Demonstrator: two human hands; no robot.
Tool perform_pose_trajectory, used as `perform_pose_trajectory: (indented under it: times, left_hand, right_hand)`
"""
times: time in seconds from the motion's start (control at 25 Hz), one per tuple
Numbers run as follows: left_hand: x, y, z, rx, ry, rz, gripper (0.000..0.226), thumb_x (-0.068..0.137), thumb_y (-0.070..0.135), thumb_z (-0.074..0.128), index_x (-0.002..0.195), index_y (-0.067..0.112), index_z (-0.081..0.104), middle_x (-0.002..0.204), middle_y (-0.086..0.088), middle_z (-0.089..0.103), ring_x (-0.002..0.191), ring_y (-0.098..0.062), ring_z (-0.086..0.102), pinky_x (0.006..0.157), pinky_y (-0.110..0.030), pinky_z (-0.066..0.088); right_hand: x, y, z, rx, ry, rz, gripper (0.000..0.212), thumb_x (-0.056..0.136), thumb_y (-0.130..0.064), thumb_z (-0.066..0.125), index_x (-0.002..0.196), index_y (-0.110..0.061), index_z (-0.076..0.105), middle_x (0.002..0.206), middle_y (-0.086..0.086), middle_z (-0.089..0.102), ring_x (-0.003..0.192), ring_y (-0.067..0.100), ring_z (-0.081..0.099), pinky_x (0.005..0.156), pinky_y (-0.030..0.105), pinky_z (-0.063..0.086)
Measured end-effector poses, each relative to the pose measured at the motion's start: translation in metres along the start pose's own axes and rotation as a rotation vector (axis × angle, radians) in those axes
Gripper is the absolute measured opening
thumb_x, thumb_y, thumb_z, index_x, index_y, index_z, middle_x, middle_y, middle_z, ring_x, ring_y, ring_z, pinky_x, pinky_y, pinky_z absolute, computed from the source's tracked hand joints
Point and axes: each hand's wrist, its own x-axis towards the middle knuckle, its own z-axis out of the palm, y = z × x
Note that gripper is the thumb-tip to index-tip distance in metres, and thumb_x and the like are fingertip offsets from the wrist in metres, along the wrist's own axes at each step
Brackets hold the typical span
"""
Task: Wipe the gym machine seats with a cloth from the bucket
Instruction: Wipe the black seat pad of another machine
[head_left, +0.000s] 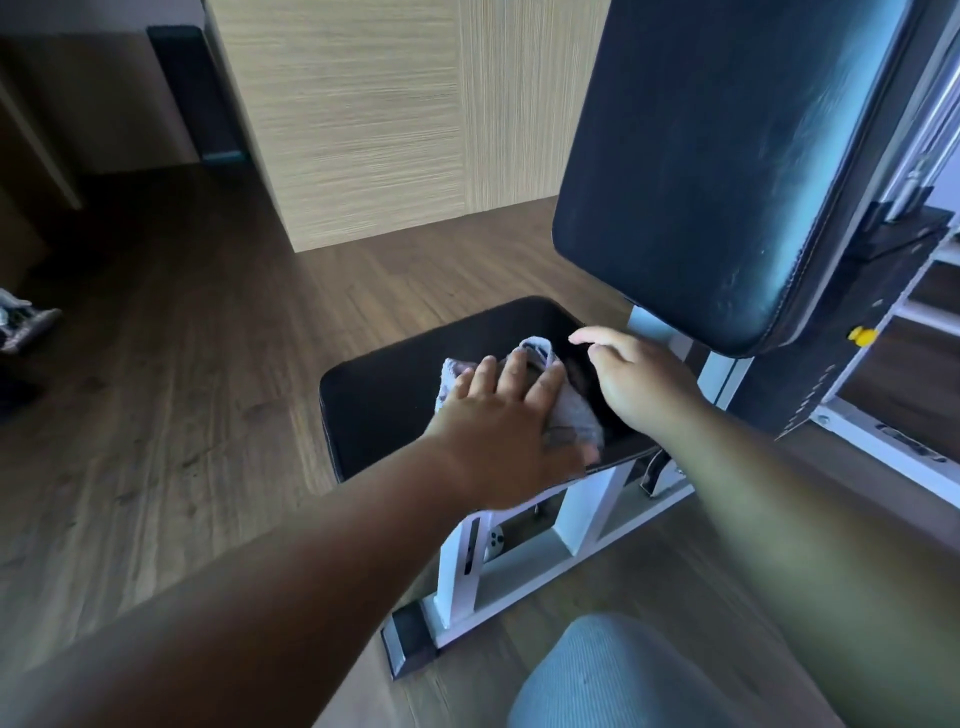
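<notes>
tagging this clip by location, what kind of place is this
Probably a small gym or a home workout room. A weight machine with a black padded seat, an upright back pad and a white metal frame stands on a wood floor.

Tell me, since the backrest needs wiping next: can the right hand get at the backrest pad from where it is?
Probably yes. The right hand hovers open over the seat, just below the backrest pad, with nothing between them. But the cloth is under the left hand.
</notes>
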Motion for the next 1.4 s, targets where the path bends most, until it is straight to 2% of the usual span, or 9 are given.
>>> perform_pose_trajectory:
  times: [0.28,0.4,0.52,0.64,0.84,0.96,1.08,1.2,1.4]
  left_hand:
    - [-0.066,-0.033,0.004,0.144,0.099,-0.101,0.096,0.080,0.086,0.019,0.157,0.032,0.002,0.165,-0.012,0.013,0.151,-0.033,0.013,0.122,-0.046,0.013]
    - [-0.029,0.004,0.007,0.135,0.095,-0.091,0.096,0.084,0.082,0.028,0.156,0.026,-0.001,0.163,-0.020,0.008,0.148,-0.042,0.010,0.120,-0.053,0.011]
    - [0.001,0.040,0.012,0.141,0.086,-0.082,0.092,0.090,0.072,0.038,0.156,0.021,0.000,0.161,-0.025,0.008,0.147,-0.046,0.009,0.119,-0.055,0.011]
    - [-0.012,0.034,0.019,0.245,0.149,-0.053,0.088,0.092,0.069,0.042,0.156,0.023,0.003,0.158,-0.024,0.020,0.145,-0.044,0.021,0.117,-0.052,0.022]
    - [-0.070,-0.020,0.024,0.271,0.360,-0.029,0.076,0.087,0.067,0.041,0.144,0.018,0.049,0.137,-0.022,0.056,0.123,-0.040,0.057,0.097,-0.048,0.049]
    - [-0.093,-0.048,0.024,0.176,0.354,-0.086,0.083,0.081,0.073,0.041,0.144,0.020,0.049,0.143,-0.016,0.052,0.131,-0.035,0.051,0.102,-0.048,0.045]
    - [-0.097,-0.066,0.024,-0.103,0.321,-0.209,0.099,0.073,0.088,0.041,0.149,0.025,0.039,0.159,-0.006,0.033,0.148,-0.022,0.025,0.120,-0.041,0.024]
    - [-0.082,-0.082,0.023,-0.421,0.291,-0.327,0.113,0.064,0.098,0.034,0.153,0.030,0.031,0.165,0.003,0.015,0.151,-0.010,0.001,0.118,-0.028,0.003]
    - [-0.026,-0.122,0.010,-0.413,0.179,-0.477,0.106,0.061,0.093,0.047,0.146,0.030,0.037,0.148,0.000,0.039,0.143,-0.025,0.023,0.115,-0.035,0.019]
  right_hand:
    - [0.004,0.000,0.003,-0.201,-0.141,-0.094,0.050,0.094,-0.036,0.029,0.142,-0.050,0.037,0.159,-0.028,0.019,0.145,0.000,0.021,0.097,0.033,0.031]
    - [0.006,-0.003,0.001,-0.121,-0.180,-0.050,0.050,0.095,-0.035,0.030,0.141,-0.051,0.040,0.159,-0.031,0.020,0.143,-0.003,0.021,0.108,0.031,0.024]
    - [0.006,-0.003,-0.002,-0.011,-0.174,-0.025,0.046,0.095,-0.031,0.031,0.129,-0.055,0.051,0.151,-0.033,0.033,0.126,-0.006,0.035,0.097,0.023,0.027]
    - [0.005,-0.002,-0.004,0.000,-0.196,-0.014,0.049,0.098,-0.030,0.028,0.134,-0.053,0.050,0.157,-0.031,0.026,0.141,0.001,0.030,0.109,0.027,0.024]
    - [-0.003,-0.003,-0.006,-0.081,-0.206,-0.040,0.050,0.097,-0.033,0.028,0.140,-0.055,0.041,0.158,-0.035,0.019,0.143,-0.004,0.023,0.114,0.031,0.023]
    - [-0.006,-0.005,-0.007,-0.090,-0.209,-0.032,0.052,0.097,-0.033,0.028,0.143,-0.055,0.039,0.158,-0.035,0.017,0.144,-0.005,0.021,0.116,0.032,0.023]
    - [-0.007,-0.006,-0.008,-0.114,-0.215,-0.030,0.052,0.098,-0.033,0.027,0.145,-0.055,0.036,0.158,-0.036,0.015,0.144,-0.005,0.020,0.117,0.034,0.024]
    - [-0.006,-0.005,-0.006,-0.111,-0.206,-0.037,0.053,0.098,-0.032,0.026,0.145,-0.054,0.035,0.158,-0.035,0.015,0.144,-0.007,0.018,0.116,0.034,0.023]
    - [-0.001,-0.002,-0.001,-0.160,-0.171,-0.060,0.053,0.097,-0.034,0.027,0.146,-0.053,0.034,0.159,-0.033,0.014,0.145,-0.005,0.017,0.112,0.035,0.025]
